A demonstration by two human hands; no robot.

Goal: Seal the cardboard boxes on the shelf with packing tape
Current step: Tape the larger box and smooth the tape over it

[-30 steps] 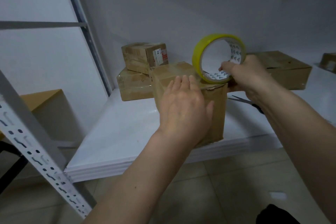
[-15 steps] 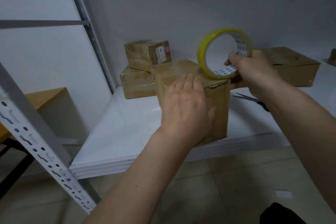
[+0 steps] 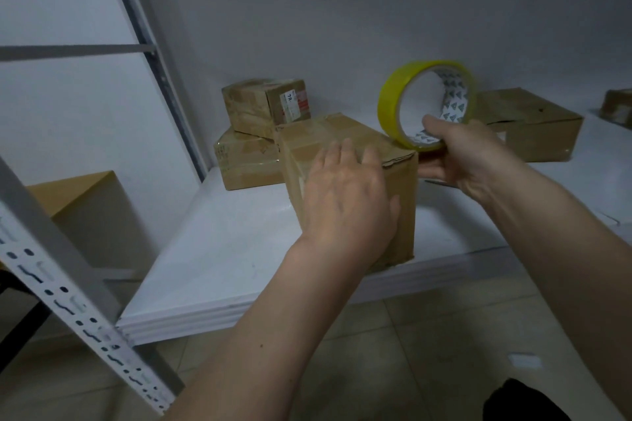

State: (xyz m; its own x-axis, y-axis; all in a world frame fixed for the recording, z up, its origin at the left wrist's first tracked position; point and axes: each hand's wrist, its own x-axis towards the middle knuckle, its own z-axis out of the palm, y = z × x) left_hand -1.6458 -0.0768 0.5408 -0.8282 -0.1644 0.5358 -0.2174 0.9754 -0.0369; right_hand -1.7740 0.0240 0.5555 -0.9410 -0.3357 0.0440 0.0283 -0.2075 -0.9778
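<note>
Box: brown cardboard box [image 3: 345,147], upright cuboid with creased, already-taped faces, standing near the front edge of the white shelf board [image 3: 219,249], in front of two stacked small cardboard boxes [image 3: 260,133].
Box handling: probably light and fairly stiff in the walls, soft at the torn top corner; likely to slide on the smooth board if pushed from one side only, so best braced flat against the near face or held across two opposite faces.
Tape: yellow roll of packing tape [image 3: 396,102] with a printed white core, held upright, lower rim at the right top edge of the box; touching or just above, cannot tell.
Tape handling: light, rigid ring; sticky on the free end, slippery on the outer wrap; best taken through the core with thumb inside and fingers under the rim.
Left hand: left hand [image 3: 345,205] flat, fingers straight and spread, pressed on the near face with fingertips reaching the top edge.
Right hand: right hand [image 3: 458,154] curled around the lower part of the roll, thumb in the core.
Elsewhere: flat wide cardboard box [image 3: 533,123] behind the right hand; grey perforated shelf upright [image 3: 68,287] at the left.
Change from half a second earlier: roll shifted slightly right along the top edge toward the corner; left hand in much the same flat press; scissors beside the box now mostly hidden behind the right hand.
</note>
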